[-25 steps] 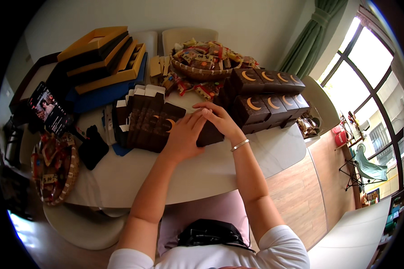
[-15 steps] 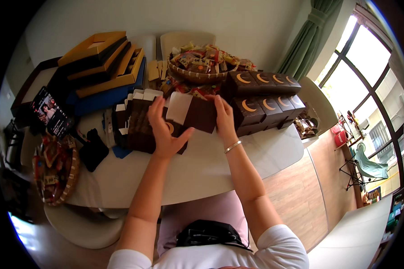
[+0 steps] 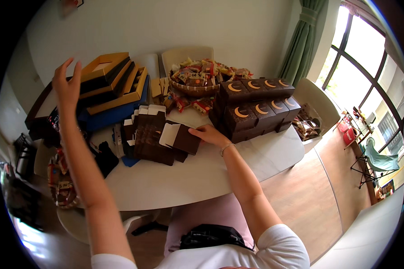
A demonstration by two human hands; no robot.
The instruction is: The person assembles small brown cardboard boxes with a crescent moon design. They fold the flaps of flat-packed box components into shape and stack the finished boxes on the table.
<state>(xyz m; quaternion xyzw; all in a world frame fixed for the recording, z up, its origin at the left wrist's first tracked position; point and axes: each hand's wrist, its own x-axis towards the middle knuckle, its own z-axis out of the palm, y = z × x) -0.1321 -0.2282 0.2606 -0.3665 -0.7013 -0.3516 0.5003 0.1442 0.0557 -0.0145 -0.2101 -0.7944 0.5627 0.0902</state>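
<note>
My right hand (image 3: 212,135) pinches the edge of a dark brown carton (image 3: 187,140) with a pale flap on its left side. Beneath and beside that carton lies an overlapping row of flattened brown cartons (image 3: 149,140) with white tabs. Up at the left, my left hand (image 3: 67,87) is raised with fingers apart and nothing in it, close to a stack of black-and-gold box trays (image 3: 102,67). Assembled brown boxes (image 3: 256,110) with gold crescents stand in tiers right of my right hand.
A wicker basket (image 3: 195,91) heaped with wrapped snacks stands at the back of the white table (image 3: 179,184). Another snack basket (image 3: 60,181) sits at the left edge, near a black cloth item (image 3: 105,158). A clear container of packets (image 3: 307,123) lies beyond the boxes.
My left hand has left the carton and swung up and left, near the stacked trays. My right hand has lowered the carton slightly leftward onto the flattened ones, still gripping it.
</note>
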